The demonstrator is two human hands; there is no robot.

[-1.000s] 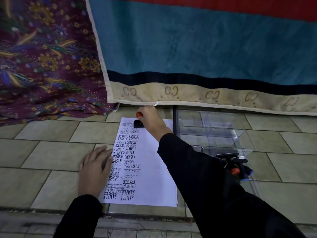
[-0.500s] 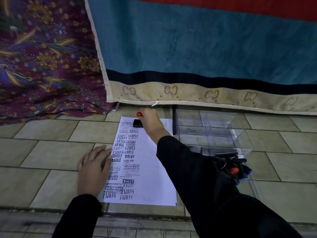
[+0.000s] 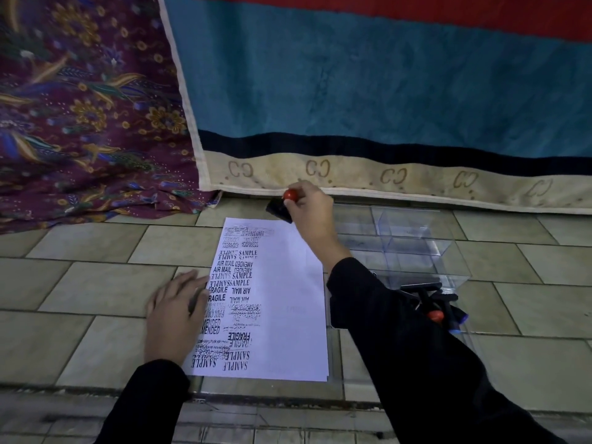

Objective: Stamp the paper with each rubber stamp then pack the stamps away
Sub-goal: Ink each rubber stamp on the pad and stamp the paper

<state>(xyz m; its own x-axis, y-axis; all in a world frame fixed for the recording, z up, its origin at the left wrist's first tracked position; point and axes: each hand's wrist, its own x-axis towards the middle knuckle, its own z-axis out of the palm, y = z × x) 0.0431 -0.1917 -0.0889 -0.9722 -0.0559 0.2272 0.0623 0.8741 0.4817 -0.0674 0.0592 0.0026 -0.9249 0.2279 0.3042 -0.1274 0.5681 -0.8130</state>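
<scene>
A white paper (image 3: pixel 288 302) lies on the tiled floor, its left half covered with black stamped words. My right hand (image 3: pixel 309 211) grips a rubber stamp (image 3: pixel 282 208) with a black base and a red knob, lifted and tilted just beyond the paper's far edge. My left hand (image 3: pixel 176 312) rests flat on the paper's left edge, fingers spread. Several more stamps (image 3: pixel 434 304) with black, red and blue parts lie in a clear plastic box (image 3: pixel 416 251) to the right of the paper, partly hidden by my right sleeve.
A blue, red and cream blanket (image 3: pixel 384 91) hangs behind the paper, its hem touching the floor. A purple floral cloth (image 3: pixel 80 107) lies at the left. Beige floor tiles (image 3: pixel 80 283) spread around the paper.
My right hand has lifted the stamp off the paper's top edge and tilted it; a fresh print shows there. My left hand has stayed in place.
</scene>
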